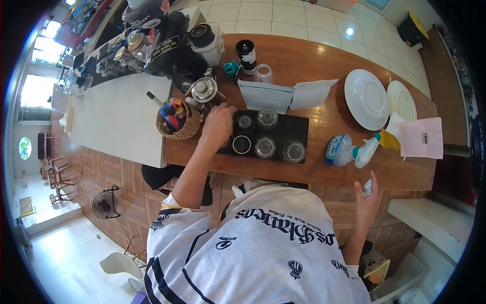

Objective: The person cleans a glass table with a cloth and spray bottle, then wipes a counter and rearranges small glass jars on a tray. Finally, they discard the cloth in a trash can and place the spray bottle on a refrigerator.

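Note:
My left hand (219,123) reaches to the back left corner of a black tray (285,130), its fingers curled downward. Whatever those fingertips grip, if anything, is hidden. On the tray stand several glasses, among them a rear glass (267,118), a front glass (265,147) and a dark one with a pale rim (241,145). Low at the right, past the table's front edge, my right hand (365,198) is closed around a crumpled white wad (367,188), perhaps tissue or cloth. A spray bottle (340,150) with blue liquid is the nearest thing to that hand.
Left of the tray are a wicker basket (178,121) of pens and a silver teapot (205,90). Behind it lie a grey folded sheet (268,96), a clear jar (263,74) and a black canister (246,57). White plates (367,100) and a pink paper (421,138) occupy the right.

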Tool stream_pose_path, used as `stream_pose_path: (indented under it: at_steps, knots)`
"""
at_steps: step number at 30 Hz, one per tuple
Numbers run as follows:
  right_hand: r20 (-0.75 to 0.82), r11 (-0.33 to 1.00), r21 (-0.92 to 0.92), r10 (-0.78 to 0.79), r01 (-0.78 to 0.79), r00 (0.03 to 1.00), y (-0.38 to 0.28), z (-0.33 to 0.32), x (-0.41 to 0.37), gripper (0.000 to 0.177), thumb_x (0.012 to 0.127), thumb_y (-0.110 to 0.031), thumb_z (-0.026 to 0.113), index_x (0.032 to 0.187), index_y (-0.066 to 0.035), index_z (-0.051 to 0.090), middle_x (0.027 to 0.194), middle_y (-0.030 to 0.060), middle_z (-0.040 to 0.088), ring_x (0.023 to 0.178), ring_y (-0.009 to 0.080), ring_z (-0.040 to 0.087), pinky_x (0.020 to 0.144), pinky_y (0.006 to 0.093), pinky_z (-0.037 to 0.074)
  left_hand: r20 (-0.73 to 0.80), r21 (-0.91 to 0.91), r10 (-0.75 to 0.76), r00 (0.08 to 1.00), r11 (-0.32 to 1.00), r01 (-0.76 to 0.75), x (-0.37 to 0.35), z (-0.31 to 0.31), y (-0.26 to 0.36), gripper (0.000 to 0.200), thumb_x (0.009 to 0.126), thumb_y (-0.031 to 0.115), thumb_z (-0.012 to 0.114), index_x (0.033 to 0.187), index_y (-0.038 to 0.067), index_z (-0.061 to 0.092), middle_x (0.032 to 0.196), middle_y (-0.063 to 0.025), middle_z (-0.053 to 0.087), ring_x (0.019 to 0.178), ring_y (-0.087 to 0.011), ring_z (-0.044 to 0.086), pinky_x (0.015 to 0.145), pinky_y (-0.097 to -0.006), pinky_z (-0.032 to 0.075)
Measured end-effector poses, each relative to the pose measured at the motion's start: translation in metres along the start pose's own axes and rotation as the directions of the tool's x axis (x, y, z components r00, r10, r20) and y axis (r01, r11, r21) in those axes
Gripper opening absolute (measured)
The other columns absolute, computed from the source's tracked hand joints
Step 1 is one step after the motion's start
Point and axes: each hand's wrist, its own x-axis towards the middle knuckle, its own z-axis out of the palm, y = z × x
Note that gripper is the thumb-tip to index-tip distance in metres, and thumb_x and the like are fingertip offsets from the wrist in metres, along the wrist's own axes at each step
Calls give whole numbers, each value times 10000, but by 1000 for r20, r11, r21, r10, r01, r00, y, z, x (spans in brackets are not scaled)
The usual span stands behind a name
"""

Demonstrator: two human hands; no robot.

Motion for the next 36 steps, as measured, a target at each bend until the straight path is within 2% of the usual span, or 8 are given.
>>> stream_pose_path:
  at_steps: [3, 12, 15, 18, 21, 28, 30, 36]
  knots:
    - [-17, 1000, 6, 1, -1, 1000, 18, -1, -2, 596, 880, -205, 699, 1398, -35, 459, 1373, 171, 497, 1258, 266, 471, 1054, 368, 357, -6, 33, 23, 1000, 999, -23, 1, 0, -11, 326, 728, -40, 610, 1042, 26, 666, 986, -176, 639, 926, -374, 623, 830, -444, 502]
    - [-26, 999, 33, -19, 20, 999, 23, 2, -1, 571, 883, -222, 696, 1377, -31, 482, 1336, 171, 521, 1209, 261, 500, 1024, 358, 378, 88, 13, -7, 996, 1000, 6, -3, -8, -13, 306, 752, 28, 689, 1056, 20, 657, 1010, -175, 636, 959, -375, 612, 852, -450, 497]
    - [6, 999, -27, -28, 28, 1000, 27, -4, -1, 415, 866, -194, 700, 1228, -22, 593, 1166, 156, 617, 1075, 248, 578, 921, 350, 438, -77, 39, 59, 995, 998, -56, -8, -15, 6, 341, 765, 59, 694, 1097, 16, 635, 1028, -170, 635, 997, -369, 596, 861, -447, 491]
    - [229, 983, -172, -24, 65, 973, 13, -17, -6, 251, 823, -153, 711, 1024, -14, 650, 945, 143, 650, 902, 265, 622, 794, 354, 469, -100, -142, 107, 989, 983, -120, -4, -24, 36, 397, 788, 115, 705, 1159, 11, 608, 1110, -185, 624, 1056, -377, 583, 895, -467, 470]
    - [482, 936, -225, -135, 271, 866, 1, -21, -13, 202, 780, -139, 722, 916, -12, 643, 836, 149, 627, 814, 305, 614, 725, 362, 471, -60, -198, 131, 990, 970, -140, 2, -16, 62, 433, 788, 188, 730, 1154, -5, 601, 1126, -201, 613, 1040, -381, 590, 889, -454, 474]
    - [361, 846, 8, -500, 533, 787, -58, 72, -18, 465, 735, -261, 799, 1097, -37, 612, 971, 150, 580, 874, 334, 606, 753, 400, 491, -73, -90, 96, 993, 991, -102, 13, 20, 82, 557, 737, 254, 785, 1164, -25, 562, 1043, -202, 626, 957, -380, 616, 820, -444, 501]
    - [347, 815, -125, -499, 566, 794, -64, 102, -9, 617, 707, -298, 825, 1210, -55, 562, 1044, 165, 547, 905, 358, 603, 791, 426, 501, -68, -77, 67, 995, 994, -72, 16, 23, 84, 554, 718, 249, 799, 1142, -20, 565, 1010, -199, 631, 933, -377, 623, 804, -442, 507]
    - [307, 775, -97, -573, 624, 760, -70, 150, 14, 694, 654, -308, 858, 1228, -60, 556, 1059, 172, 530, 945, 375, 603, 792, 442, 514, -77, -91, 70, 995, 993, -76, 18, 30, 86, 537, 686, 230, 815, 1101, -13, 575, 957, -192, 640, 893, -370, 637, 786, -434, 516]
